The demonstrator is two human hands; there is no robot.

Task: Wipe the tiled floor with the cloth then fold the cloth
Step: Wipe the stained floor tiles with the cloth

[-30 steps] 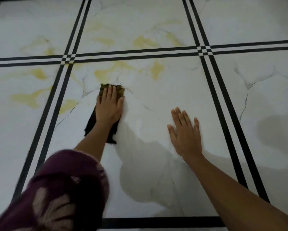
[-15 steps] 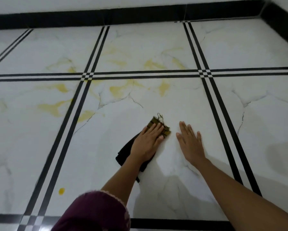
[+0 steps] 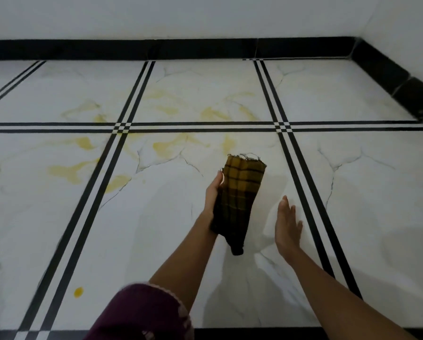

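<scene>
Left hand [image 3: 214,192] is lifted off the tiled floor [image 3: 58,217] with the cloth [image 3: 239,200] lying along its palm. Only the thumb edge and heel show; the fingers are behind the fabric, so I cannot see how tightly they close, but the cloth stays up against the hand and I judge it gripped rather than merely resting there. Right hand [image 3: 287,229], just to the right of the cloth, is spread flat with nothing in it, its palm pressed to the floor or very close above it; a shadow under it keeps me from saying which.

Seen from the cloth, the yellow stains [image 3: 166,146] lie beyond and to the left, a small yellow spot [image 3: 78,292] sits well off to the near left, and the double black tile lines [image 3: 301,180] run just past the right hand.

As for handling, the cloth looks light and limp: a yellow-and-dark check, already doubled into a long strip, with a frayed far edge and a lower end that droops below the wrist. It should neither slip nor break, but it will sag wherever it goes unsupported. For folding, I would pinch the frayed end with one hand and the drooping end with the other, then bring them together.
</scene>
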